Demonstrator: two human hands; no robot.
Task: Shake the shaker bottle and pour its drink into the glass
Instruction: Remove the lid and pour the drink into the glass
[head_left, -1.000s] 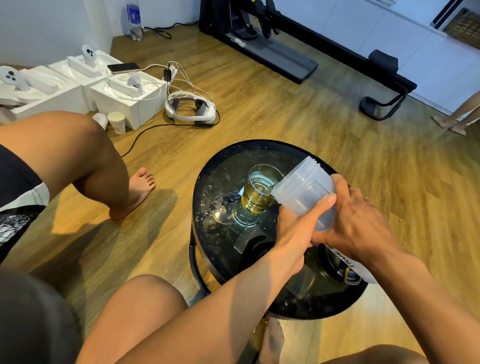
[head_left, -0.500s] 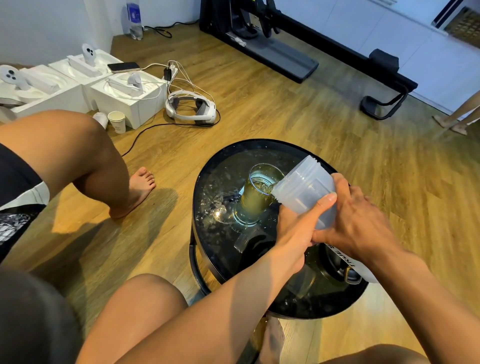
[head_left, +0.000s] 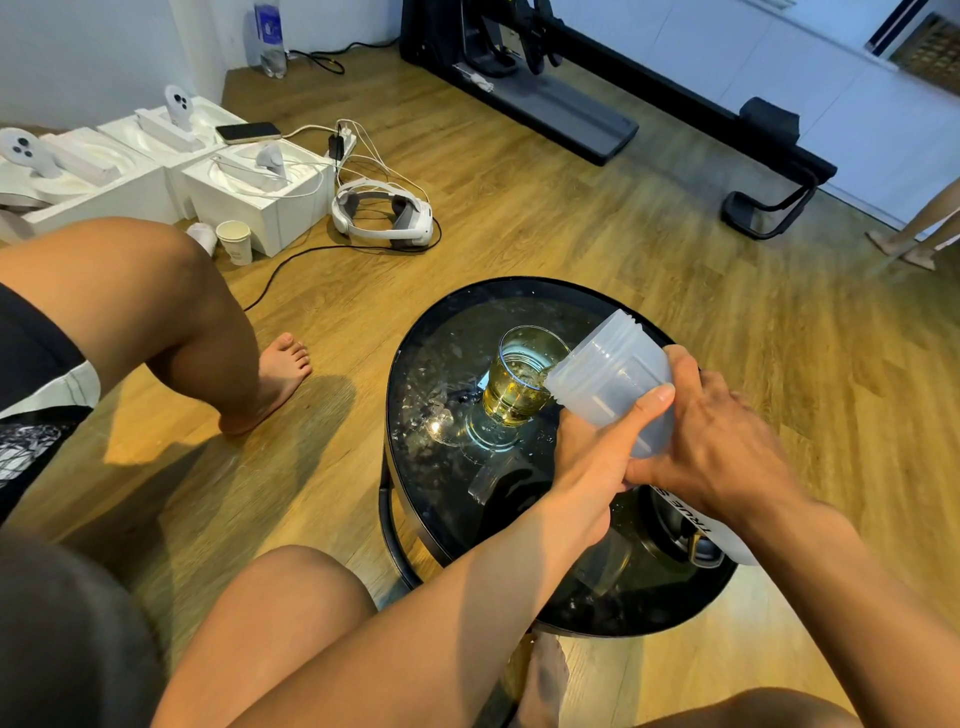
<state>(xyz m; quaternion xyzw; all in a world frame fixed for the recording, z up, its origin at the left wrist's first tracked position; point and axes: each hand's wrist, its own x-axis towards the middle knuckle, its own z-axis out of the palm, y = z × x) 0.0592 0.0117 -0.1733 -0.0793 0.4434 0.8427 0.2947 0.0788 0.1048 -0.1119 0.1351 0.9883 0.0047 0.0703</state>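
Observation:
A translucent shaker bottle (head_left: 608, 379), lid off, is tipped left with its mouth at the rim of a clear glass (head_left: 522, 382). The glass stands on a round black glass-topped table (head_left: 431, 364) and holds yellow drink to about two thirds. My left hand (head_left: 597, 447) grips the bottle from below, thumb laid along its side. My right hand (head_left: 722, 447) wraps the bottle's rear part, where black lettering shows. The bottle's base is hidden behind my right wrist.
The black shaker lid (head_left: 685, 530) lies on the table under my right wrist. My bare knees and a foot (head_left: 280, 374) flank the table. On the wooden floor sit white boxes (head_left: 260, 192), a headset (head_left: 384, 213), a paper cup (head_left: 235, 241) and cables.
The bottle stays tipped at the glass rim, and the yellow drink in the glass has risen a little. Both hands keep their grip.

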